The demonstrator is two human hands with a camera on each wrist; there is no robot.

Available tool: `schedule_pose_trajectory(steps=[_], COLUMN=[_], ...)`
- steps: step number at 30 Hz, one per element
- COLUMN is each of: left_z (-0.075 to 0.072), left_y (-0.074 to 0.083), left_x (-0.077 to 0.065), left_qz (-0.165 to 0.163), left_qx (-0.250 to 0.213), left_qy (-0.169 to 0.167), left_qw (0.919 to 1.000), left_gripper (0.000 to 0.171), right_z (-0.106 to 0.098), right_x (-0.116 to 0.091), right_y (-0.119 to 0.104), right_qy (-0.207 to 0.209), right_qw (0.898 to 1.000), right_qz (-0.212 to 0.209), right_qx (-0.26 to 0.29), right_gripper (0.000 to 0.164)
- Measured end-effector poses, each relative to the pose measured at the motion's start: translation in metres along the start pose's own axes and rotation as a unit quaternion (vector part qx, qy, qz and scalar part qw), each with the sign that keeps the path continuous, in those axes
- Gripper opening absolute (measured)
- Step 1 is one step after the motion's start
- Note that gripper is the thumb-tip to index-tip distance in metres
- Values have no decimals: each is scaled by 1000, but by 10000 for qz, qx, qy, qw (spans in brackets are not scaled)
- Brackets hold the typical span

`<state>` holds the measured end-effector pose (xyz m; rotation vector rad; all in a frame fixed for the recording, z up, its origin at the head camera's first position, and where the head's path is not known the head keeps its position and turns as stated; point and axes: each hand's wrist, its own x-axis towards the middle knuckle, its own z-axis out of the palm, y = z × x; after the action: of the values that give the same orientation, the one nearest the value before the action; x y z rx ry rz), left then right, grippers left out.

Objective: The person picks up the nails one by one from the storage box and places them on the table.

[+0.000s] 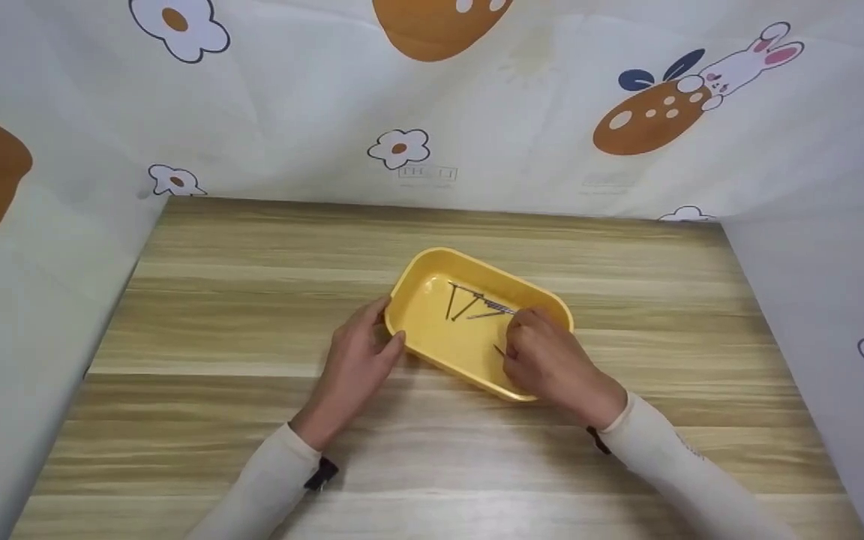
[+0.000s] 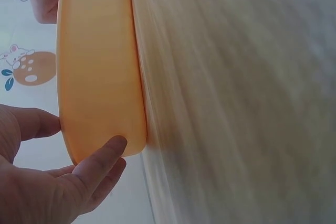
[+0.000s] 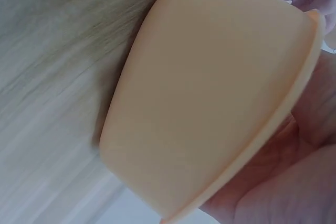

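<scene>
A yellow plastic tray [image 1: 432,352] sits on the table, turned at a slant. Several thin grey nails [image 1: 466,307] lie loose on its floor, the ones at the right bunched close together. My left hand [image 1: 361,349] holds the tray's left corner, thumb by the near wall and fingers around the end; in the left wrist view its fingertips meet the outer wall and rim. Inside the right part of the tray, my right hand [image 1: 548,356] has curled fingers pinching a nail [image 1: 499,349], whose dark end pokes out. The tray wall hides these fingertips in the right wrist view.
The wood-grain table [image 1: 252,330] extends around the tray on all sides. A pale printed sheet [image 1: 289,112] with flowers and a rabbit hangs behind the table's far edge and along both sides.
</scene>
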<state>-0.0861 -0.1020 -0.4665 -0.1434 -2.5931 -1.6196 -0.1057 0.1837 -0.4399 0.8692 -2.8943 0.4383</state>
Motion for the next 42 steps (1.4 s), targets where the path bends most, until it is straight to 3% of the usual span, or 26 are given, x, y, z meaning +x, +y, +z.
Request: schedule_pose_trajectory(steps=[15,42], left_z=[-2,0], left_y=[2,2], left_x=[-1,1], left_qz=[-164,-329], left_qx=[-51,-21], left_qy=[-72,-101], left_qw=[9998,9994], left_gripper=[58,60], right_z=[-18,-35], right_x=[0,-14], right_y=[-3,-14], right_qy=[78,258], right_qw=[9999,9994], right_qz=[41,-173], right_qx=[117,164], right_gripper=[9,9])
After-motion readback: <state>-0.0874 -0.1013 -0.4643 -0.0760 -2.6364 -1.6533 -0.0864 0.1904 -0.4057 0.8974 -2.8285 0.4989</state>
